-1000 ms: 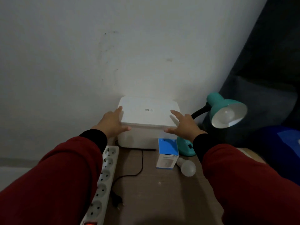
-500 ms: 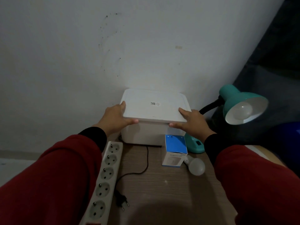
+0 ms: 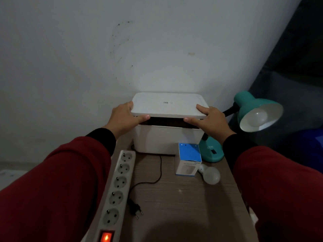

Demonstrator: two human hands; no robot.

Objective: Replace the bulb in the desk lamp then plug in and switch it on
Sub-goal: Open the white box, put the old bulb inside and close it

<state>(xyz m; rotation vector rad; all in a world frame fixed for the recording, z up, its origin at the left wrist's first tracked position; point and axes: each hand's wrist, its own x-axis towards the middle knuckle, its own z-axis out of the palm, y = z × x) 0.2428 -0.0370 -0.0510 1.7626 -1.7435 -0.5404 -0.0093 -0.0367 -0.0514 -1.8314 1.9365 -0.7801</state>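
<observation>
With both hands' fingers clamped on the lid (image 3: 168,105), left hand (image 3: 125,117) and right hand (image 3: 210,119) needed to lift evenly, straight off the box (image 3: 166,138).

Dim room, soft grainy picture, wide-angle bending at edges, dark shadow bottom centre

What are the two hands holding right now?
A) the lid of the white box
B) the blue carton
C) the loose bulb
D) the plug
A. The left hand and right hand each grip an end of the lid, raised off the white box with a dark gap showing between them.
</observation>
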